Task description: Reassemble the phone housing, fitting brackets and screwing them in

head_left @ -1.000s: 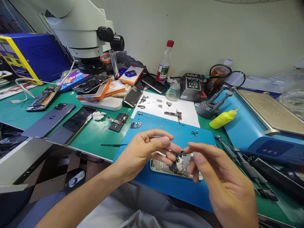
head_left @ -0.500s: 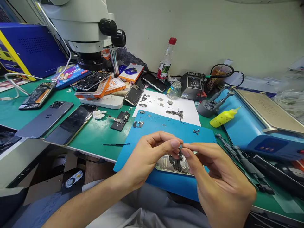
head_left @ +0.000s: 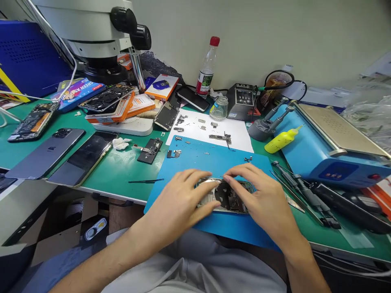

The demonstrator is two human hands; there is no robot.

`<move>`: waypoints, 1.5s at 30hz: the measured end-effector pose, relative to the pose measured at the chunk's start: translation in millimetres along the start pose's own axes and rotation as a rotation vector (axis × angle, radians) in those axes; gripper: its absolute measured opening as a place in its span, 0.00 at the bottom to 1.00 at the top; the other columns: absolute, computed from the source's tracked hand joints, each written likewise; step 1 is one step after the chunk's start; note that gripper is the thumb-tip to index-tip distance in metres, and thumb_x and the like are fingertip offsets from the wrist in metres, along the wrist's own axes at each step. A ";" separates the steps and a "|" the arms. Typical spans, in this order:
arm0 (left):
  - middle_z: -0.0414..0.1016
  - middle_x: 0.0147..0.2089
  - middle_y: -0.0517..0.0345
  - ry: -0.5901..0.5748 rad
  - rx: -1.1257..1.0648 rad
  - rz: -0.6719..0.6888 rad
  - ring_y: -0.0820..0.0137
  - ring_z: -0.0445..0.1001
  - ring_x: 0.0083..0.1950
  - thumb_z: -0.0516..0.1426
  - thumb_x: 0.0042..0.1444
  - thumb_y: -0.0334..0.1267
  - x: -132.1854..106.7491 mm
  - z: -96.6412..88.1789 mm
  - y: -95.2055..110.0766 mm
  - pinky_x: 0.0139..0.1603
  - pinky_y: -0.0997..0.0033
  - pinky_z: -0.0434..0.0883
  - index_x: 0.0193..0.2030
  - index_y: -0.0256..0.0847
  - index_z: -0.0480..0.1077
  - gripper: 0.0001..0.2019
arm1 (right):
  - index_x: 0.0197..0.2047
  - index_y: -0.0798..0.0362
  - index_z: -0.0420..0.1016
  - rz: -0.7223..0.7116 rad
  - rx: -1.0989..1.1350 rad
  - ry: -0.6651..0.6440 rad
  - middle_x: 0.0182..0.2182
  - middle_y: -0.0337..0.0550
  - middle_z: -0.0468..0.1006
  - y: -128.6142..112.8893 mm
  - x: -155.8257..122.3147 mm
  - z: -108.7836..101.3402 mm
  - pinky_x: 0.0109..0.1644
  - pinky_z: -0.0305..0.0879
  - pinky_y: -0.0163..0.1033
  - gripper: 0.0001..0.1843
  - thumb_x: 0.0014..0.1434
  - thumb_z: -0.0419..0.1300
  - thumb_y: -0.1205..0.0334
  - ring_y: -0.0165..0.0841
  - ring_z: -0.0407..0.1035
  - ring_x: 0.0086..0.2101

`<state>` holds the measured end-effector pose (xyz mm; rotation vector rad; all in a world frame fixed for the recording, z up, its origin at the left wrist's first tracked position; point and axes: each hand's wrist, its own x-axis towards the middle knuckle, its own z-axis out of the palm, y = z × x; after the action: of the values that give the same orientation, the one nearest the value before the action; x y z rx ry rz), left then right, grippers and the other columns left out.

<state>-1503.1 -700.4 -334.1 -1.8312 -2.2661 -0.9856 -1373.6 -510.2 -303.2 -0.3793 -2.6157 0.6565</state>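
An opened phone housing (head_left: 224,199) with a dark, rounded part inside lies flat on the blue mat (head_left: 195,162). My left hand (head_left: 183,199) rests over its left end, fingers apart, with nothing visible between them. At the housing's far edge, the thumb and index fingertip of my right hand (head_left: 262,189) come together in a pinch. Whatever is between those fingertips is too small to make out. Both hands partly cover the housing. Small loose parts (head_left: 174,154) lie on the mat beyond my left hand, and a small metal piece (head_left: 248,159) beyond my right.
Behind the mat, a white sheet (head_left: 191,122) bears a circuit board (head_left: 218,137) and small parts. Tweezers (head_left: 146,180) lie left. A microscope (head_left: 100,44) overhangs the left side. Right are a yellow bottle (head_left: 281,140), a blue machine (head_left: 330,162) and screwdrivers (head_left: 305,195).
Both hands were together, pinching a small metal part above the housing. Now they are apart and lower; my left fingers have spread, and my right fingertips are at the housing's far edge.
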 end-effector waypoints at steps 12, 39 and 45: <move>0.75 0.66 0.47 -0.109 0.159 0.066 0.53 0.74 0.64 0.52 0.78 0.47 -0.5 7.4 0.5 0.60 0.50 0.74 0.69 0.39 0.68 0.20 | 0.41 0.50 0.76 -0.163 -0.215 0.032 0.39 0.42 0.82 9.0 -3.9 19.6 0.44 0.66 0.44 0.08 0.75 0.61 0.59 0.37 0.74 0.38; 0.75 0.63 0.44 -0.128 0.155 0.071 0.53 0.74 0.61 0.51 0.78 0.41 1.5 9.0 4.5 0.59 0.50 0.77 0.68 0.36 0.68 0.19 | 0.39 0.49 0.73 -0.196 -0.315 -0.129 0.37 0.37 0.78 4.9 8.6 6.0 0.38 0.62 0.42 0.06 0.71 0.63 0.66 0.35 0.73 0.37; 0.75 0.64 0.43 -0.111 0.173 0.056 0.52 0.74 0.62 0.52 0.77 0.41 2.0 10.4 6.6 0.59 0.51 0.77 0.69 0.35 0.68 0.19 | 0.36 0.49 0.70 -0.171 -0.413 -0.127 0.34 0.36 0.76 -4.4 11.0 7.4 0.34 0.59 0.42 0.10 0.68 0.66 0.67 0.34 0.71 0.33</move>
<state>-1494.3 -692.9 -338.6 -1.9071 -2.2654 -0.6717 -1387.3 -512.9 -303.4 -0.2333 -2.8601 0.0812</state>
